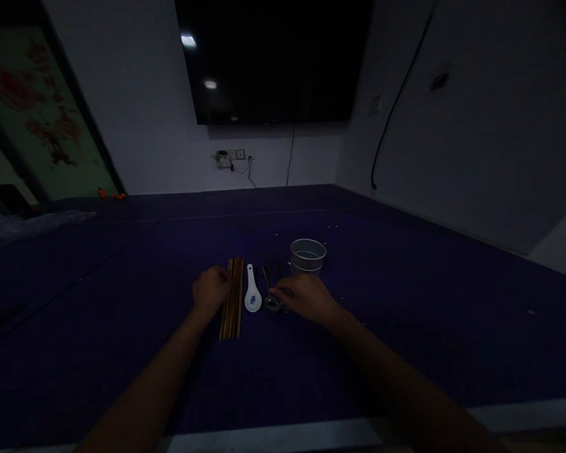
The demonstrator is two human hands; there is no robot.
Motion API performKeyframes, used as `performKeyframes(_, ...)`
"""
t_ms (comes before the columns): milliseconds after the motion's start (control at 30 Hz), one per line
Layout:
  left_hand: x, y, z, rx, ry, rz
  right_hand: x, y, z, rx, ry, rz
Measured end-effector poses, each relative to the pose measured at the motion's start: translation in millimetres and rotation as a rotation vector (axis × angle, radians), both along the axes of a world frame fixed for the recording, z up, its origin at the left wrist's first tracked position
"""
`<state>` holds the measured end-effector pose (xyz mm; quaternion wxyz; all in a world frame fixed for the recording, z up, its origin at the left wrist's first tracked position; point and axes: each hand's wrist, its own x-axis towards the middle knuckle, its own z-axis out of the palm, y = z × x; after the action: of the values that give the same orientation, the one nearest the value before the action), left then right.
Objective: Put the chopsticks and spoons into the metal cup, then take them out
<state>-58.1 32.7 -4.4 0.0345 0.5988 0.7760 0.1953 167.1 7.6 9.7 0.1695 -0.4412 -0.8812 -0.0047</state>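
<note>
A row of wooden chopsticks (233,302) lies side by side on the dark blue surface. My left hand (211,290) rests at their left edge, its fingers curled closed against the outer sticks. Just right of them is a white ceramic soup spoon (253,296) with a blue mark in its bowl. Beside it lies a metal spoon (271,303), bowl toward me. My right hand (305,296) reaches over from the right, with thumb and fingers pinched at this spoon. Another thin dark handle (278,267) shows behind that hand, its lower part mostly covered.
A round metal container (308,251), open at the top, stands behind my right hand. Small white scraps dot the blue surface (122,302). A crumpled clear plastic sheet (38,223) lies far left. A large screen (278,63) hangs on the wall above sockets and cables.
</note>
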Motion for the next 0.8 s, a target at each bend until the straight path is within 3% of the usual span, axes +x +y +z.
performKeyframes(800,6.4,-7.2,3.8,0.054,0.072,-0.031,-2.2,-0.3,-0.9,-0.011,-0.006,0.002)
